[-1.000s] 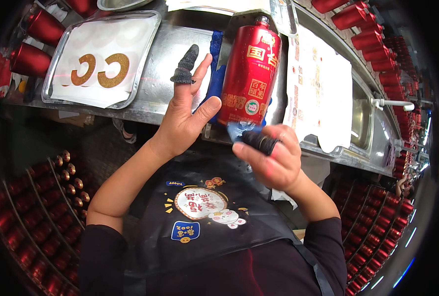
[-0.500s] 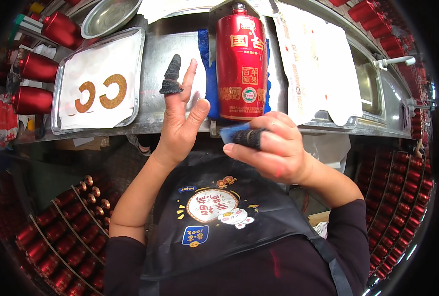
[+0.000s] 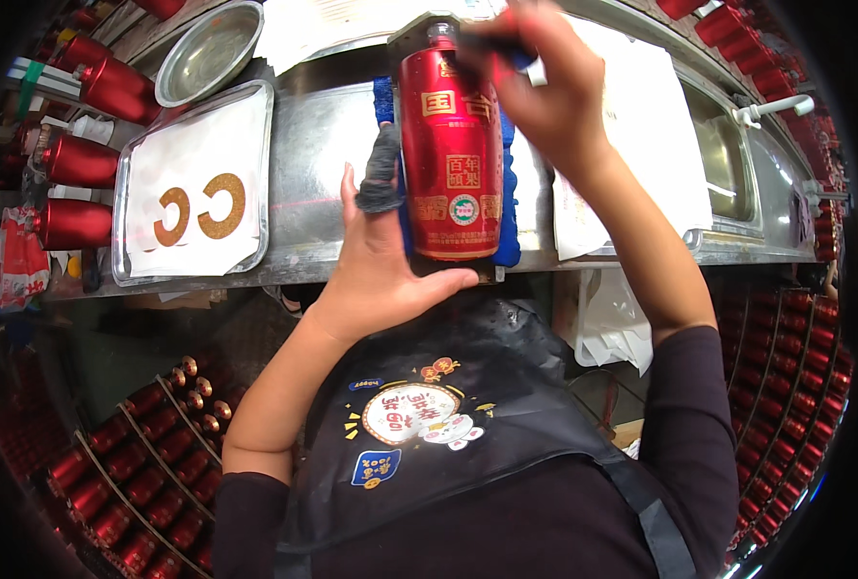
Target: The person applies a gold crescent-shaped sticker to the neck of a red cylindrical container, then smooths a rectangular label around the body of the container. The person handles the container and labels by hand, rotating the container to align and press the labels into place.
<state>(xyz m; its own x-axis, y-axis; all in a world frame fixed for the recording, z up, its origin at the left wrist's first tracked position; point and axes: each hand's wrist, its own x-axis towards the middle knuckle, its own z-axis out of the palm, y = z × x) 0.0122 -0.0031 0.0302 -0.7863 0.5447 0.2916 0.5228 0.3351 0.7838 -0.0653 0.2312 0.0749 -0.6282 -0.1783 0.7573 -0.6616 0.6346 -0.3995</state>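
A red bottle with gold markings lies on its back on a blue cloth, its neck pointing away from me. My left hand rests along its lower left side, fingers stretched out and thumb apart near the bottle's base. A dark knitted cot covers one finger. Over the bottle's neck and shoulder is my right hand, blurred by motion. Its fingers are closed around a thin blue piece, mostly hidden now but seen more plainly half a second ago. They cover part of the bottle's upper right.
To the left, a metal tray carries white sheets with two gold curved decals. A metal bowl stands behind it. White printed sheets lie right, beside a sink with a white tap. Racks of red bottles flank me.
My right hand has swept away from me, from below the bottle's base to its neck. My left hand has come right and nearer, against the bottle's side. The view has shifted slightly.
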